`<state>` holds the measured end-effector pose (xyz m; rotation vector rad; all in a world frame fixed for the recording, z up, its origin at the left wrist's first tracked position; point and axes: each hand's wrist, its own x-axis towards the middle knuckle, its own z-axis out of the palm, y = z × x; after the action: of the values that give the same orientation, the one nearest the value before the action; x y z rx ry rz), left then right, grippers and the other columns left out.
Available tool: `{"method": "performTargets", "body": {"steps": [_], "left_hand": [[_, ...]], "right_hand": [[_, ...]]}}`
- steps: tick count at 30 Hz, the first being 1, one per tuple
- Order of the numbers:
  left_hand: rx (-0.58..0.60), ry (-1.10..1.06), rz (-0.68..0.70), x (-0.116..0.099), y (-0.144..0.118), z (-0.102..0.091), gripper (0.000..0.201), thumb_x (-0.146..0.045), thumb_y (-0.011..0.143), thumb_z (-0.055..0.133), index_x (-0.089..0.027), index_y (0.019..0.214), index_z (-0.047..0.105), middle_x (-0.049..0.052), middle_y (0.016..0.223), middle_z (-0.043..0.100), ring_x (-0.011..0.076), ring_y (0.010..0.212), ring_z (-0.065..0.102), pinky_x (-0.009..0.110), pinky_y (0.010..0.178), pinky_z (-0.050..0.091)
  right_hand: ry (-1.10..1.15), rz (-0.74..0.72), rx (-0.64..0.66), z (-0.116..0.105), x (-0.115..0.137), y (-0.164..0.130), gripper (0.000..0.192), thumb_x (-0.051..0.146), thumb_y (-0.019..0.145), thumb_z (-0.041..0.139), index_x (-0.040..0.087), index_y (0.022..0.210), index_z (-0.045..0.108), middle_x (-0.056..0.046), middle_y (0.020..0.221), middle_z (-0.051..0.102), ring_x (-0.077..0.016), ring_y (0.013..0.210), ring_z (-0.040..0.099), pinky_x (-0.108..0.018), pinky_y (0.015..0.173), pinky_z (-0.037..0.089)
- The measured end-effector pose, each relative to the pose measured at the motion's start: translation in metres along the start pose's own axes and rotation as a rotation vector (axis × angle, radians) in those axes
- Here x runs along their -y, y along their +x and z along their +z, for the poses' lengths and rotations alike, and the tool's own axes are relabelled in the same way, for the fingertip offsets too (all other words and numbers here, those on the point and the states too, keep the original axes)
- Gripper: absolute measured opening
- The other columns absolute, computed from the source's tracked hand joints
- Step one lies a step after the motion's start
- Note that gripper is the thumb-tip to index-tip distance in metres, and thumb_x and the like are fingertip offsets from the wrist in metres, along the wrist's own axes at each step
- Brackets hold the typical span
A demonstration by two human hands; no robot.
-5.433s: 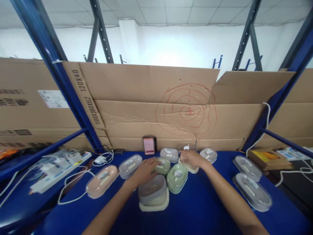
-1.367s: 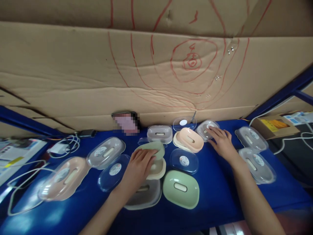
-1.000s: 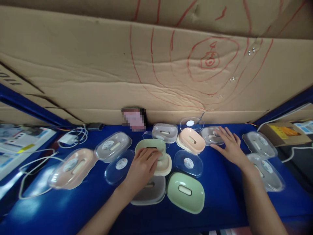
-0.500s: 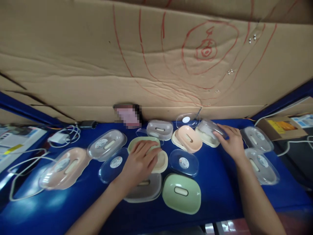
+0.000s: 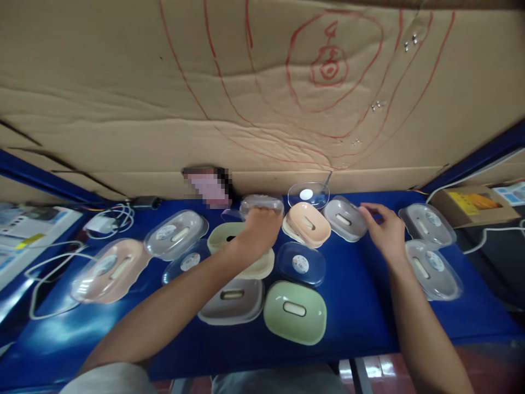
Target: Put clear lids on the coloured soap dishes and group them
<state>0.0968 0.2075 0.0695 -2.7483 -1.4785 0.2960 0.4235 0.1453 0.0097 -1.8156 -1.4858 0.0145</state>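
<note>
Cardboard wall [image 5: 262, 109] with red rings drawn on it backs the blue shelf [image 5: 361, 317]; soap boxes crowd the shelf from left to right. Left hand [image 5: 260, 230] reaches to the back row, fingers curled over the clear lid of the grey soap box [image 5: 262, 203] by the cardboard, seemingly gripping it from above; whether it is lifted I cannot tell. Right hand [image 5: 385, 232] hovers just beside the grey lidded box [image 5: 343, 219], fingers spread and loose, holding nothing. Risks, as judgement: the left forearm crosses low over the cream dish [image 5: 252, 266] and the green dish on top of it [image 5: 223, 235]; a drop of the elbow could knock that pair askew; the clear lid looks slick and only loosely seated, so a pull from the top could take the lid and leave the base; the right hand's wrist lies close to two lidded boxes at the right [image 5: 430, 246], easy to nudge towards the edge. Around: peach dish [image 5: 307, 223] between the two hands; loose clear lid [image 5: 301, 264] flat on the shelf; green dish [image 5: 294, 312] and grey dish [image 5: 232, 300] nearest the front edge; peach lidded box [image 5: 109, 269] far left; white cables [image 5: 110, 221] well apart at the left.
</note>
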Motion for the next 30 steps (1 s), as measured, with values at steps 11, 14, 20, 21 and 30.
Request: {"method": "performTargets", "body": {"steps": [11,14,20,21,30], "left_hand": [[-0.005,-0.004,-0.033,0.013,0.007,0.005,0.035,-0.005,0.096,0.063,-0.008,0.130,0.067,0.025,0.111,0.078,0.0378,0.108,0.078,0.047,0.095,0.054],[-0.007,-0.021,0.008,0.025,0.006,-0.005,0.021,-0.017,0.103,0.061,-0.015,0.121,0.072,0.018,0.107,0.080,0.0350,0.105,0.078,0.043,0.091,0.055],[-0.013,-0.071,0.039,0.041,0.005,-0.021,0.023,-0.035,0.110,0.056,-0.023,0.119,0.074,0.010,0.106,0.082,0.0323,0.102,0.079,0.039,0.085,0.055],[-0.029,-0.086,0.030,0.041,0.003,-0.022,0.024,-0.034,0.110,0.055,-0.023,0.122,0.073,0.011,0.108,0.082,0.0320,0.102,0.079,0.039,0.085,0.056],[-0.299,-0.210,0.205,0.035,-0.037,-0.002,0.044,-0.017,0.107,0.052,-0.023,0.150,0.057,0.011,0.150,0.067,0.0281,0.139,0.063,0.048,0.118,0.046]], "right_hand": [[-0.449,-0.378,0.329,0.001,0.039,-0.044,0.041,0.040,0.106,0.054,0.024,0.141,0.067,-0.015,0.126,0.079,-0.0341,0.106,0.075,-0.044,0.081,0.061],[-0.513,-0.402,0.329,0.011,0.036,-0.044,0.039,0.034,0.106,0.052,0.022,0.141,0.065,-0.016,0.119,0.080,-0.0336,0.105,0.075,-0.043,0.082,0.060],[-0.484,-0.322,0.336,0.013,0.026,-0.031,0.039,0.036,0.112,0.040,0.020,0.128,0.072,-0.016,0.114,0.079,-0.0336,0.103,0.073,-0.047,0.088,0.057],[-0.485,-0.325,0.340,0.013,0.026,-0.031,0.040,0.038,0.112,0.040,0.020,0.128,0.072,-0.017,0.116,0.078,-0.0342,0.104,0.072,-0.048,0.090,0.057],[-0.351,-0.345,0.358,0.018,0.024,-0.041,0.042,0.037,0.107,0.049,0.023,0.143,0.065,-0.017,0.130,0.074,-0.0355,0.115,0.072,-0.051,0.097,0.060]]}}
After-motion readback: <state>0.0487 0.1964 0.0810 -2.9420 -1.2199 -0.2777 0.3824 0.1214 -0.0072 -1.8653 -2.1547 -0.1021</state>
